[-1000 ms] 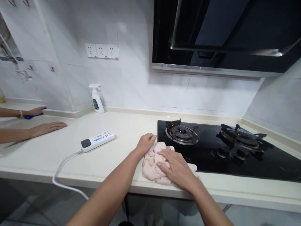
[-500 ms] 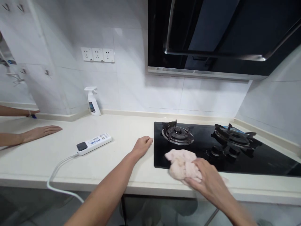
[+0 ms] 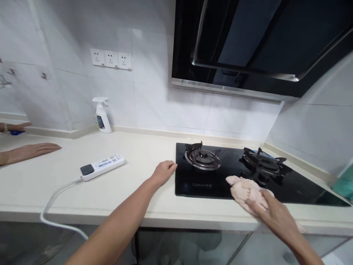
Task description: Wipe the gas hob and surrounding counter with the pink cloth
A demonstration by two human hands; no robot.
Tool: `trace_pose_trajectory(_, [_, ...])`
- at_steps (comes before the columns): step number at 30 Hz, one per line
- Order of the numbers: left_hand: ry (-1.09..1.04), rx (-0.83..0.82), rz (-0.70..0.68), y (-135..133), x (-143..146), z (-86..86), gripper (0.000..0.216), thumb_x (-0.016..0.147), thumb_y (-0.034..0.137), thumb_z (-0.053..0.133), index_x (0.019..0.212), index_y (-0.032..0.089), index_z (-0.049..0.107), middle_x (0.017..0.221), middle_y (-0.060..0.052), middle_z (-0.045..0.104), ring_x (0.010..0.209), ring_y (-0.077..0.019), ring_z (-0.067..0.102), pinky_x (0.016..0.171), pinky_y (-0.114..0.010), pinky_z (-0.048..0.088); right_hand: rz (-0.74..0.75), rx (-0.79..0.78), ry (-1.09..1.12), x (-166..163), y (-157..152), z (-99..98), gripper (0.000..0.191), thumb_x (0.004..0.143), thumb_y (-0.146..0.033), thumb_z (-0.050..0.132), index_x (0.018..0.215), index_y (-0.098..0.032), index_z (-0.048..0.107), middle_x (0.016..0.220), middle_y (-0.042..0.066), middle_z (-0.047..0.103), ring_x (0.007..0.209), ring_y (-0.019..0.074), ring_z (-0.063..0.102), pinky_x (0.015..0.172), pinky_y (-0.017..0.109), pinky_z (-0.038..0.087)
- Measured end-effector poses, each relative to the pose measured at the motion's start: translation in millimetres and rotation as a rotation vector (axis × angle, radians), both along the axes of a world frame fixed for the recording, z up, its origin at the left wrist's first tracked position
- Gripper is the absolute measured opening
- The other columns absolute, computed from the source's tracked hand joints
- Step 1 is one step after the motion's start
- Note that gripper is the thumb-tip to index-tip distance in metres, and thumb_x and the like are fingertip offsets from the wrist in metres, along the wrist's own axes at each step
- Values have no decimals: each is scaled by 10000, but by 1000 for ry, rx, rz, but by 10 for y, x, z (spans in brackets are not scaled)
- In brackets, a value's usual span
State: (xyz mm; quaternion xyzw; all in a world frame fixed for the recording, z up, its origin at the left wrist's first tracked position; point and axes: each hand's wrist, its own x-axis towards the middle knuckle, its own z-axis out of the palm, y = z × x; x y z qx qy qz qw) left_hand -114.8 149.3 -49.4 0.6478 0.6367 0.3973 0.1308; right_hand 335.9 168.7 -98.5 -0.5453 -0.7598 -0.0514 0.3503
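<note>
My right hand (image 3: 273,212) lies on a crumpled pale pink cloth (image 3: 244,188) and presses it against the front edge of the black glass cooktop (image 3: 193,184), below the right burner (image 3: 261,163). Its fingers are closed over the cloth's near side. My left hand (image 3: 164,172) rests on the cream countertop (image 3: 138,154) just left of the cooktop's edge. It holds nothing and its fingers are loosely extended. The left burner (image 3: 202,160) sits just right of that hand.
A white power strip (image 3: 102,166) with its cable trailing off the counter front lies to the left. A spray bottle (image 3: 101,116) stands by the wall. Another person's hands (image 3: 30,150) rest at the far left. A black range hood (image 3: 248,44) hangs overhead.
My right hand has slid the pink cloth rightwards along the cooktop's front, from its left corner to below the right burner. My left hand let go of the cloth and stayed on the counter.
</note>
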Motion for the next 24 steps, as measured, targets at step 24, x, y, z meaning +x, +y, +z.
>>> trace_pose_trajectory(24, [-23, -39, 19, 32, -79, -8, 368, 870, 501, 462, 743, 209, 647, 722, -1, 644, 749, -201, 579, 710, -302, 421, 602, 126, 37, -2018, -1095, -44, 198, 892, -501, 527, 991, -340, 585, 1034, 14, 722, 934, 300, 694, 913, 567, 553])
